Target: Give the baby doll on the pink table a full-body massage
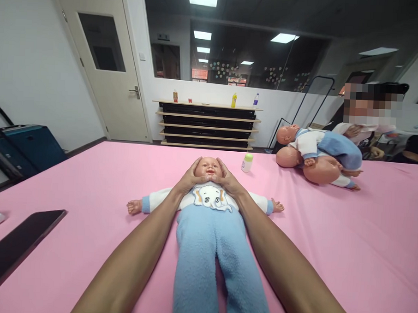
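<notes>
A baby doll [206, 230] lies on its back on the pink sheet, its head away from me and its arms stretched out sideways. It wears a white top with an elephant face and light blue trousers. My left hand [190, 178] cups the left side of the doll's head [209, 165], and my right hand [228, 179] cups the right side. Both thumbs meet near its chin, below the mouth. The fingers run up along its cheeks and partly hide the sides of the head. Beyond my right hand stands a small white bottle with a green cap [247, 163].
More dolls [320, 154] lie piled at the right, with a person [366, 122] behind them. A dark phone [21, 245] lies at the left on the pink sheet [100, 184]. A low shelf [206, 124] with bottles stands by the far wall.
</notes>
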`<state>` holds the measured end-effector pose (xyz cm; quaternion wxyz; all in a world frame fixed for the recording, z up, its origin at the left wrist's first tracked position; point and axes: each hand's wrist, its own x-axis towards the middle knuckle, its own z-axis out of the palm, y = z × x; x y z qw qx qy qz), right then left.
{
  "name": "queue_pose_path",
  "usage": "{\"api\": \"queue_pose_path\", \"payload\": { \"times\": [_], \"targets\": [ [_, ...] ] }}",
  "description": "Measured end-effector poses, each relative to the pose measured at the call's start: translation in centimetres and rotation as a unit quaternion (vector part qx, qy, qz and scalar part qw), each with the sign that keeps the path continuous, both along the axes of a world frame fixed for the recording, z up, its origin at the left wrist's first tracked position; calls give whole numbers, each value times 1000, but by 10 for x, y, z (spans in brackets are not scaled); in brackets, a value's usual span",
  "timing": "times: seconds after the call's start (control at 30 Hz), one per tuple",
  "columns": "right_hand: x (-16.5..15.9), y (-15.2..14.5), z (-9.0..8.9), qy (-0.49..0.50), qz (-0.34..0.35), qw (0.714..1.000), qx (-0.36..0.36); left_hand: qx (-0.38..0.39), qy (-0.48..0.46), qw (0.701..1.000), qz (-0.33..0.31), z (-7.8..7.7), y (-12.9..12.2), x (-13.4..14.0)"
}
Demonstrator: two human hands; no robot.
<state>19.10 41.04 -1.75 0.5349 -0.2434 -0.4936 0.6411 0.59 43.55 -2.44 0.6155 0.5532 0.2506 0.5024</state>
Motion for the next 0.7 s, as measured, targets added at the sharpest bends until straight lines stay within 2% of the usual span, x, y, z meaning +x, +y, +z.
{"api": "queue_pose_path", "payload": {
  "times": [0.23, 0.33, 0.4, 0.53, 0.7],
  "targets": [
    [1, 8, -5, 26, 20, 999, -7, -46, -81, 994, -53, 2, -3, 3],
    [0, 12, -6, 49, -4, 999, -19, -53, -109, 992, -39, 3, -2, 5],
    [-1, 11, -6, 45, -12, 999, -18, -41, -80, 996, -21, 2, -1, 5],
    [-1, 4, -4, -24, -14, 999, 18, 13, 21, 1000, 14, 1, 0, 3],
    [1, 0, -2, -23, -9, 1000, 16, 17, 23, 1000, -4, 2, -2, -1]
  ]
}}
